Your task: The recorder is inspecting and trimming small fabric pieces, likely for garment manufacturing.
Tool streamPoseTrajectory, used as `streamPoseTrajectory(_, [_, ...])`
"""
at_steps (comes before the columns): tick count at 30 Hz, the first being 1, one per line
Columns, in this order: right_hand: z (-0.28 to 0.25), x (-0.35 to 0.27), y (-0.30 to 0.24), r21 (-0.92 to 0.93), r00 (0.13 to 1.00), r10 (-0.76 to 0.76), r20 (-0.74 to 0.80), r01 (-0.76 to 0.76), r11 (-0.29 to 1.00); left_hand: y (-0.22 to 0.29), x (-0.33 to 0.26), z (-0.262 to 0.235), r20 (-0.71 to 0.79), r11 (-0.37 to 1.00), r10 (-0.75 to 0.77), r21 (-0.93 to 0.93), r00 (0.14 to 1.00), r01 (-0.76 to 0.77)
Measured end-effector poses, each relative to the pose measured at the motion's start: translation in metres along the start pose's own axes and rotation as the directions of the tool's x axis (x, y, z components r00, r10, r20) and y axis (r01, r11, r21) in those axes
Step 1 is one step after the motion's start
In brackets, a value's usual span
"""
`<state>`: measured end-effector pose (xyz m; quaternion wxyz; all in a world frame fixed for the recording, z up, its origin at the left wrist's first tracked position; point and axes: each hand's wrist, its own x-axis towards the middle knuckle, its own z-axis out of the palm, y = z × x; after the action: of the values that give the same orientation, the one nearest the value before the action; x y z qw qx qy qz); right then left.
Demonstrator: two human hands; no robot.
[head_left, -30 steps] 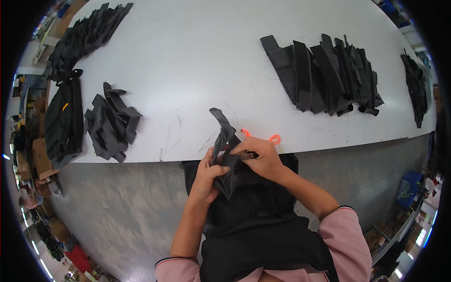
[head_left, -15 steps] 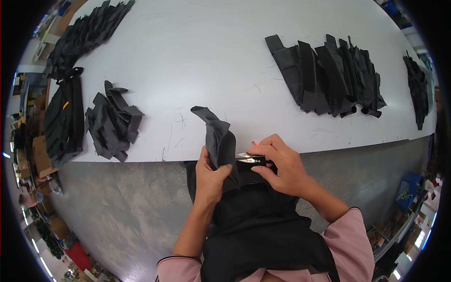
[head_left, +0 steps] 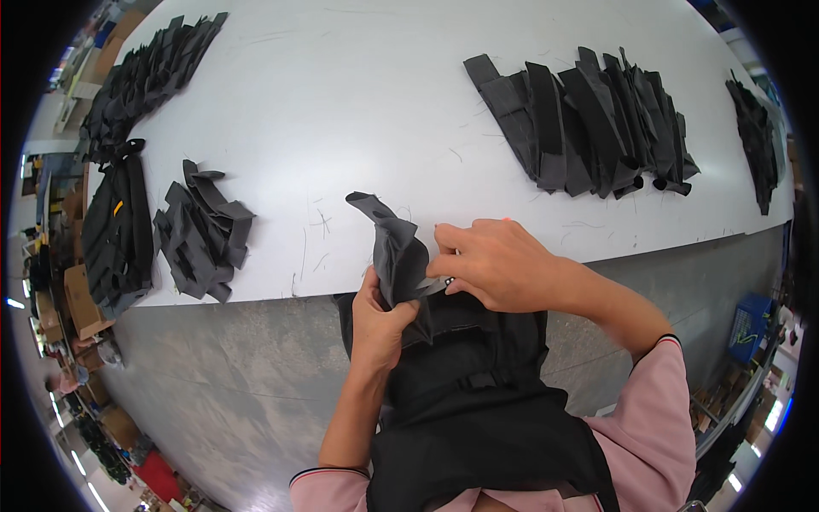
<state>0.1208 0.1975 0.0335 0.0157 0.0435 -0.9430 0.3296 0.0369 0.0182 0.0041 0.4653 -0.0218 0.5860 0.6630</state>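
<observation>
My left hand [head_left: 380, 320] is closed around a folded dark grey fabric piece [head_left: 397, 256], held upright at the table's near edge. Its loose upper end leans to the left. Closed on a pair of thread snips [head_left: 433, 288], my right hand [head_left: 499, 266] is just to the right of the fabric. The fingers cover most of the snips; only a bit of metal shows. My right fingertips are right beside the fabric's edge; whether they touch it I cannot tell.
Dark fabric pieces lie in a small heap [head_left: 200, 235] at left and a larger row [head_left: 589, 128] at right. A black bag [head_left: 119, 226] rests on the left edge of the white table [head_left: 341, 111]. Loose threads are scattered about. A blue crate [head_left: 751, 324] stands at far right.
My right hand has turned over and moved slightly up and left, bringing its fingertips close to the fabric and hiding most of the snips. My left hand keeps its hold.
</observation>
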Motion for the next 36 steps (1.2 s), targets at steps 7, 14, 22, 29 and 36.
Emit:
streamPoseTrajectory(7, [0.002,0.006,0.006,-0.051,0.983,-0.181,-0.009,0.180,0.982,-0.002,0.001,-0.002,0.006,1.000,-0.019,-0.009,1.000,0.019])
streamPoseTrajectory(14, [-0.002,-0.001,-0.004,-0.163,0.993,-0.113,-0.026,0.107,0.981,0.000,0.001,0.000,0.007,0.998,-0.047,-0.029,0.999,0.047])
streamPoseTrajectory(22, [0.035,-0.016,-0.021,0.389,0.901,0.319,-0.293,-0.192,0.901,0.002,0.003,-0.010,0.017,0.978,-0.048,-0.204,0.999,0.050])
streamPoseTrajectory(29, [0.065,-0.017,-0.030,0.743,0.841,0.489,-0.232,-0.172,0.647,-0.011,0.006,-0.020,0.126,0.794,-0.122,-0.583,0.984,0.173])
streamPoseTrajectory(36, [0.065,-0.014,-0.031,0.466,0.843,0.334,-0.421,-0.115,0.877,-0.016,0.007,-0.025,0.354,0.584,-0.082,-0.741,0.932,0.333])
